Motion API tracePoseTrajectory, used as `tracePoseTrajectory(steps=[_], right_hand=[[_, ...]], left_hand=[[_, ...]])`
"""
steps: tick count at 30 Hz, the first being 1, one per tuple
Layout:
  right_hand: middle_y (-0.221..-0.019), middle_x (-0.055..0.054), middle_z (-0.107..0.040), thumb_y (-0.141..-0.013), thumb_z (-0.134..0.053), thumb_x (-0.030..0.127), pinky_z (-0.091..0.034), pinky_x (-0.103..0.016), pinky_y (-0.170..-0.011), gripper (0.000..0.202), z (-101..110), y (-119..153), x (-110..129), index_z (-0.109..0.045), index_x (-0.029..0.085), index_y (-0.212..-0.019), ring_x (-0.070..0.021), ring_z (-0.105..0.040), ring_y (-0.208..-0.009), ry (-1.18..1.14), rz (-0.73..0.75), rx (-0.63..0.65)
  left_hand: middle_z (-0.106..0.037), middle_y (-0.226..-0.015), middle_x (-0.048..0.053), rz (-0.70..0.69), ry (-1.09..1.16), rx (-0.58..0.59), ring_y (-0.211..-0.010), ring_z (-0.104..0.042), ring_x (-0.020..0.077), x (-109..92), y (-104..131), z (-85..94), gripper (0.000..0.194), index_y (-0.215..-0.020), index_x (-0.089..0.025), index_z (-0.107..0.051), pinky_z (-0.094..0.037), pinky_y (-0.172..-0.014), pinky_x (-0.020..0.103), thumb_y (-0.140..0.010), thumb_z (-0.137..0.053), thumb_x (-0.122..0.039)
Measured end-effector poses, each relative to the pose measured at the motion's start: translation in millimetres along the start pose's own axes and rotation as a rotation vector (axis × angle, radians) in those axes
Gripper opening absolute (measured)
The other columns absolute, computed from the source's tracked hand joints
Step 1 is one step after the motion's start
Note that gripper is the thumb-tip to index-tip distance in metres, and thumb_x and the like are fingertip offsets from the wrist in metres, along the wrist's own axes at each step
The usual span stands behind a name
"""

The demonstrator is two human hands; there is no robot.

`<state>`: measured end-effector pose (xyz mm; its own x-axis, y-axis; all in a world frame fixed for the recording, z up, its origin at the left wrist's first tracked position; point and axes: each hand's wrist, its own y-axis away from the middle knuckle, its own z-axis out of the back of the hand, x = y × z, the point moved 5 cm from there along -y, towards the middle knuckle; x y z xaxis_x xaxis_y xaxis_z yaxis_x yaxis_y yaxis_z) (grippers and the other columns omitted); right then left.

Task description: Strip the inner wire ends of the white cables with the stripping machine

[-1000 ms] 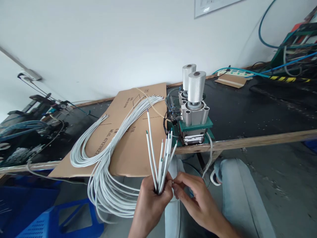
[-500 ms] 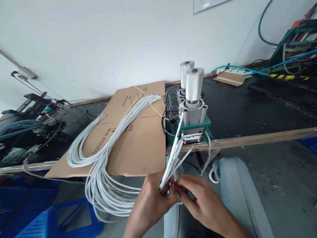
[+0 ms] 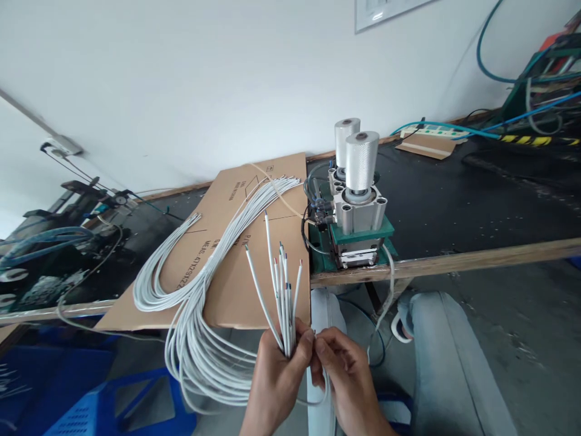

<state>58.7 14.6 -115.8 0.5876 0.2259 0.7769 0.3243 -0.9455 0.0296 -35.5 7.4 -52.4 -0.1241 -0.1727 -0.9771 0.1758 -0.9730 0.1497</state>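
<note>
My left hand [image 3: 281,369] is closed around a bunch of white cables [image 3: 282,297], whose ends fan upward and show small coloured wire tips. Close beside it, my right hand [image 3: 340,369] pinches the end of a single white cable [image 3: 325,387], which loops below the fingers. The tip between the thumb and forefinger is mostly hidden. From the left hand the cables run left into a thick coil [image 3: 204,363] that hangs over the front edge of a cardboard sheet [image 3: 258,266] and spreads across it.
A pneumatic press [image 3: 358,206] with two knurled silver cylinders stands at the edge of the black bench [image 3: 445,200]. A power strip [image 3: 436,132] lies behind it. Blue plastic stools [image 3: 149,393] are on the floor at lower left. Other equipment [image 3: 68,212] sits at far left.
The bunch in my left hand has swung leftward, away from the press, and its ends now spread apart. My right hand has turned more upright and pinches one cable end.
</note>
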Motion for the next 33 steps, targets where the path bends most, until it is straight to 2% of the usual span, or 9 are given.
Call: tracePoseTrajectory(steps=[13, 17, 23, 30, 33], right_hand=[[-0.056, 0.004, -0.053, -0.091, -0.070, 0.054, -0.032, -0.018, -0.044, 0.041, -1.0, -2.7, -7.3, -0.065, 0.017, -0.075, -0.0080, -0.047, -0.047, -0.035, -0.006, -0.033], [-0.056, 0.004, -0.054, -0.093, -0.068, 0.052, -0.035, -0.019, -0.046, 0.039, 1.5, -2.3, -7.5, -0.066, 0.017, -0.076, -0.0092, -0.048, -0.049, -0.006, -0.002, -0.018], [-0.058, 0.003, -0.056, -0.094, -0.068, 0.050, -0.036, -0.019, -0.047, 0.036, 5.1, -3.1, -8.4, -0.066, 0.019, -0.076, -0.0091, -0.049, -0.049, -0.029, -0.007, -0.013], [-0.059, 0.003, -0.056, -0.093, -0.069, 0.050, -0.036, -0.019, -0.048, 0.036, 5.3, -3.5, -8.9, -0.066, 0.018, -0.077, -0.0091, -0.050, -0.051, -0.047, -0.009, -0.022], [-0.060, 0.003, -0.057, -0.094, -0.068, 0.051, -0.037, -0.019, -0.049, 0.037, 6.9, -3.8, -9.1, -0.068, 0.018, -0.079, -0.0098, -0.052, -0.052, -0.020, -0.010, -0.017]], left_hand=[[-0.057, -0.042, -0.004, 0.000, 0.077, -0.108, -0.038, -0.056, 0.0131, 14.8, 0.6, -0.2, 0.030, -0.069, -0.019, -0.059, -0.043, -0.042, 0.020, -0.090, -0.065, -0.039], [-0.058, -0.043, -0.004, -0.005, 0.045, -0.106, -0.038, -0.055, 0.0125, 11.8, 0.3, -0.5, 0.032, -0.069, -0.019, -0.059, -0.042, -0.042, 0.020, -0.091, -0.065, -0.041], [-0.056, -0.045, -0.002, 0.009, -0.003, -0.084, -0.043, -0.056, 0.0138, 11.4, -0.2, -0.6, 0.046, -0.061, -0.019, -0.056, -0.045, -0.048, 0.023, -0.095, -0.059, -0.050], [-0.056, -0.046, -0.001, 0.004, -0.023, -0.080, -0.043, -0.054, 0.0132, 17.2, -0.3, -1.8, 0.046, -0.062, -0.019, -0.056, -0.042, -0.046, 0.022, -0.096, -0.056, -0.051], [-0.055, -0.047, -0.002, -0.005, -0.039, -0.118, -0.043, -0.052, 0.0121, 19.0, 0.8, -0.3, 0.044, -0.064, -0.019, -0.055, -0.040, -0.045, 0.021, -0.096, -0.058, -0.048]])
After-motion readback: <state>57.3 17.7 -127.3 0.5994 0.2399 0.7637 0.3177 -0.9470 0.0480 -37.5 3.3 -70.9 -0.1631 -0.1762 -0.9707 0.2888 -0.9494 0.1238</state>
